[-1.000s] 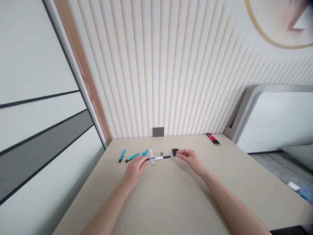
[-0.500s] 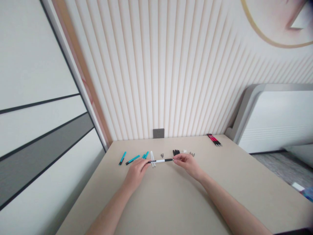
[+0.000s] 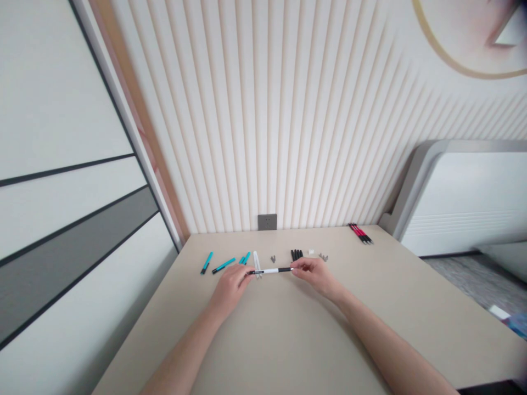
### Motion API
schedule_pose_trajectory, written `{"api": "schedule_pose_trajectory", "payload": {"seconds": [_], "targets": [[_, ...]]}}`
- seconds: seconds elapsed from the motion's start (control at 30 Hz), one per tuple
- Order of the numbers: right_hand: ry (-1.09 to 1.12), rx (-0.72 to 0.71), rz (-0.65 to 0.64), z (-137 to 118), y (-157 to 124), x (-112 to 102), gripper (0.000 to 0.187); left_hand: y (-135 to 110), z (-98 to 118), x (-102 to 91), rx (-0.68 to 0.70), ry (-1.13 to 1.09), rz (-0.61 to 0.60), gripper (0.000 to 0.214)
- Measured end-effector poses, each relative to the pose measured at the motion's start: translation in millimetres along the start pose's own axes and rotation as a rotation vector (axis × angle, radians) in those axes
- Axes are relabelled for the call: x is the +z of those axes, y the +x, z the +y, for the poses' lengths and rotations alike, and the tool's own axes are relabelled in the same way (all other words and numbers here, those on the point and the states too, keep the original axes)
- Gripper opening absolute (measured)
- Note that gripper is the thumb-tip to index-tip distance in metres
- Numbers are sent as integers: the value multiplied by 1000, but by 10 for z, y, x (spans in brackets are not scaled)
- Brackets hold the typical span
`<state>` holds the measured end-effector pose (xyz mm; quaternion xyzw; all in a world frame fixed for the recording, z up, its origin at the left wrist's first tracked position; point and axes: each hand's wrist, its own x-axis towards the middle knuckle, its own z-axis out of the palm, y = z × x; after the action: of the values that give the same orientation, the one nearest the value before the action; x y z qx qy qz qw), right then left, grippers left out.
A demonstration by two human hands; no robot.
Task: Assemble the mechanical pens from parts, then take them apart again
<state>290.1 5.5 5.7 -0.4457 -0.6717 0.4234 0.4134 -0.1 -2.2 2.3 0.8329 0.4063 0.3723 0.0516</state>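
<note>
As your left hand (image 3: 229, 289) and right hand (image 3: 317, 276) pinched a black-and-white pen (image 3: 269, 270) narrowly by its two ends, white barrels (image 3: 257, 264) lay just beyond the grip, black pen parts (image 3: 297, 254) past your right hand, teal pens (image 3: 223, 265) past your left, and red pens (image 3: 360, 233) farthest away on the desk (image 3: 288, 329).

A grey wall socket (image 3: 267, 222) sits in the ribbed cream wall (image 3: 313, 137) above the beige desk (image 3: 370, 329).

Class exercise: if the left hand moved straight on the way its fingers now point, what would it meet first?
The left hand, pinching the black-and-white pen, would probably meet the white pen parts lying just past its fingertips, though depth is hard to judge from this view.
</note>
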Motion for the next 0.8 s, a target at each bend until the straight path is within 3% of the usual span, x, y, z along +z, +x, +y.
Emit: {"api": "schedule_pose_trajectory", "payload": {"seconds": [0.23,0.53,0.8], "targets": [[-51,50,40,32,2,63,35,-19,-36,36,5,-16,15,13],[-204,5,139,43,-31,158,44,-26,-25,36,12,-32,16,16],[-129,72,44,108,-27,199,63,-13,-15,23,32,-11,40,18]]}}
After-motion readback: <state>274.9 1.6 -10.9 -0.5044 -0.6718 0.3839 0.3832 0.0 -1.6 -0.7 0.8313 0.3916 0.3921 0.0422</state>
